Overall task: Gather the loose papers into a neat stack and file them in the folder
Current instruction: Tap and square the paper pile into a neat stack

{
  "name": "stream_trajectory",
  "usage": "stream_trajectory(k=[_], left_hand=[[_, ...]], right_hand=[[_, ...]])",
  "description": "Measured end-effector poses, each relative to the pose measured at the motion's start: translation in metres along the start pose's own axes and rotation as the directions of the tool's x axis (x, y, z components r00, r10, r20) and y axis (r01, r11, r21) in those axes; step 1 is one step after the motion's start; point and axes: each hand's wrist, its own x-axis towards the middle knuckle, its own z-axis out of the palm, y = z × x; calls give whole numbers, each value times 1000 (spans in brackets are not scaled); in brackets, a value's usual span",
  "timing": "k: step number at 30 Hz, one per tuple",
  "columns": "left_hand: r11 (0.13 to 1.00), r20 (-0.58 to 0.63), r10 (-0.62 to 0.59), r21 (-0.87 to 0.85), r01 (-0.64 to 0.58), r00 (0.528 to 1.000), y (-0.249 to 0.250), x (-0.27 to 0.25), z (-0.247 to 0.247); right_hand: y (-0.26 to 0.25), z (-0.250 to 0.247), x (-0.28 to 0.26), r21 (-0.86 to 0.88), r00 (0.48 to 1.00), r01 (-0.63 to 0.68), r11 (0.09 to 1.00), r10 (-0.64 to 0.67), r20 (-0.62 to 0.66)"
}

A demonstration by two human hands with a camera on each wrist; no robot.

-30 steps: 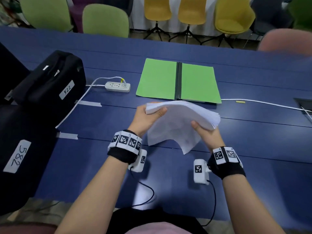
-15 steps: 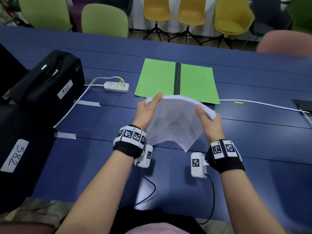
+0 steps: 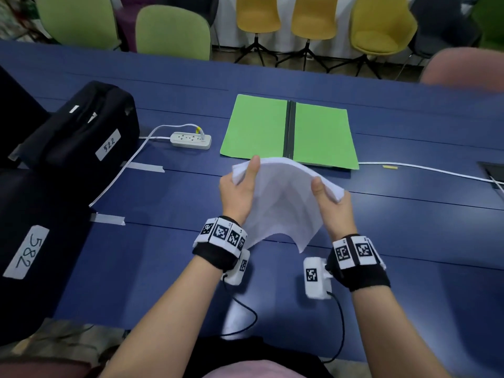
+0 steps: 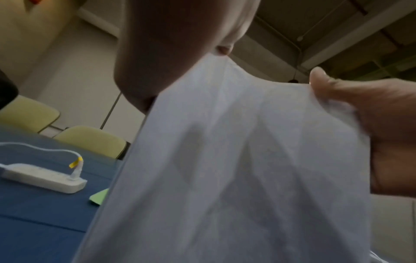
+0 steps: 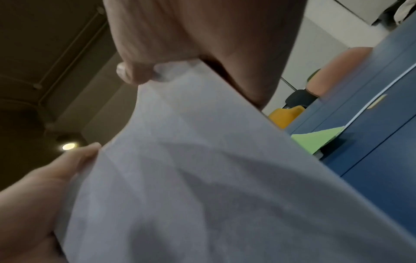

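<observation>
A sheaf of white papers [image 3: 283, 197] is held upright above the blue table, arched at the top, its lower corners uneven and hanging loose. My left hand [image 3: 240, 186] grips its left edge with the thumb on the near face. My right hand [image 3: 330, 197] grips the right edge the same way. The papers [image 4: 236, 169] fill the left wrist view, and the papers [image 5: 202, 178] fill the right wrist view too. Just beyond them a green folder [image 3: 259, 129] lies open and flat, with a dark spine down its middle.
A white power strip [image 3: 191, 140] and its cable lie left of the folder. Two black cases [image 3: 79, 132] labelled 522 and 582 stand at the left. A white cable [image 3: 425, 170] runs off to the right. Chairs line the table's far side.
Both hands raised the papers from a sloped hold to upright and shifted them slightly toward the folder; the grip moved up to the top corners.
</observation>
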Motion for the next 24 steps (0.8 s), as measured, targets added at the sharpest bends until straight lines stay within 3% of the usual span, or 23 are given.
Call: stream_trajectory(k=[4,10,17,21,24], left_hand=[[999,21,27,19,-28,999,-4,-1,4],[1000,119,-9,14,7,993,-9,-4,-2],[986,146,158,-84,-147,977,18,-5,-4],[996,51,-42,-80,45,998,6,6,-6],[991,88,-109,-63,115,990,3,9,-8]], right_hand=[[-5,6,0,116,992,59,992,-45,-118],[-2,-1,3,-8,991,79,997,-80,-111],[-23,-2,-3,135,971,229,964,-216,-100],[-4,4,2,171,992,91,981,-74,-104],[-3,7,4,161,995,77,984,-64,-81]])
